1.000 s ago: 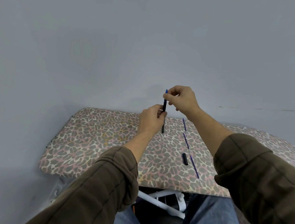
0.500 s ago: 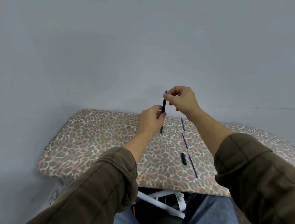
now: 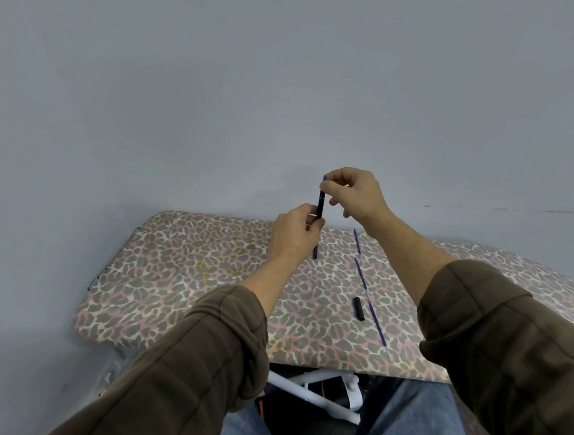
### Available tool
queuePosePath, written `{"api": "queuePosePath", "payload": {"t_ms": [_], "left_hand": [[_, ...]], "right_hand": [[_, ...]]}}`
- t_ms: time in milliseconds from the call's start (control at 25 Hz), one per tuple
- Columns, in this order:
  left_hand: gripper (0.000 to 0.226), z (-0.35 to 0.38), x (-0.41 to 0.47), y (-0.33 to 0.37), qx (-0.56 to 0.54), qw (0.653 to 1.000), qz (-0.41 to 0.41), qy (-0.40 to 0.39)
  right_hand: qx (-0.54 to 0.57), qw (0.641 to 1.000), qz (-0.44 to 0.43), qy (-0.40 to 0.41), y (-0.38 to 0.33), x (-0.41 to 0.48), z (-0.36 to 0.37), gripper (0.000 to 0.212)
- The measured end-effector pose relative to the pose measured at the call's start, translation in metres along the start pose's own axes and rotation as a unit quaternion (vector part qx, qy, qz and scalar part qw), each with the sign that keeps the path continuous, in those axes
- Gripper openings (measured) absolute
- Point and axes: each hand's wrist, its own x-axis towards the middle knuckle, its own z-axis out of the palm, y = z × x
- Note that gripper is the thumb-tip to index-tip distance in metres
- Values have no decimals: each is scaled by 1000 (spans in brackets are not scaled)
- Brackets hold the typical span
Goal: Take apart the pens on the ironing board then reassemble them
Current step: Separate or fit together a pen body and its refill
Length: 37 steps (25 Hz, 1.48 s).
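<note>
I hold a black pen (image 3: 320, 208) upright above the leopard-print ironing board (image 3: 178, 277). My left hand (image 3: 294, 233) grips its lower barrel, and the bottom end pokes out below the fist. My right hand (image 3: 352, 193) pinches the blue top end between thumb and forefinger. On the board to the right lie three thin blue refills in a line, the far one (image 3: 356, 240), the middle one (image 3: 361, 273) and the near one (image 3: 377, 324). A short black cap (image 3: 359, 309) lies beside the near refill.
A plain grey wall stands close behind the board. White board legs (image 3: 316, 396) and my knees in jeans show under the near edge. The board's left half is bare cover.
The hands and pen have barely shifted. My right fingers stay pinched on the pen's blue top, and the parts on the board have not moved.
</note>
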Motion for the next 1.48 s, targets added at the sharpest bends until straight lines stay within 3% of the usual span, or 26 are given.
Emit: {"api": "queuePosePath", "payload": {"t_ms": [1480], "left_hand": [[23,2,-1,-3,-15,1000,-8,-4]], "right_hand": [[-19,1000,-3,-7,7,4,3,8]]}}
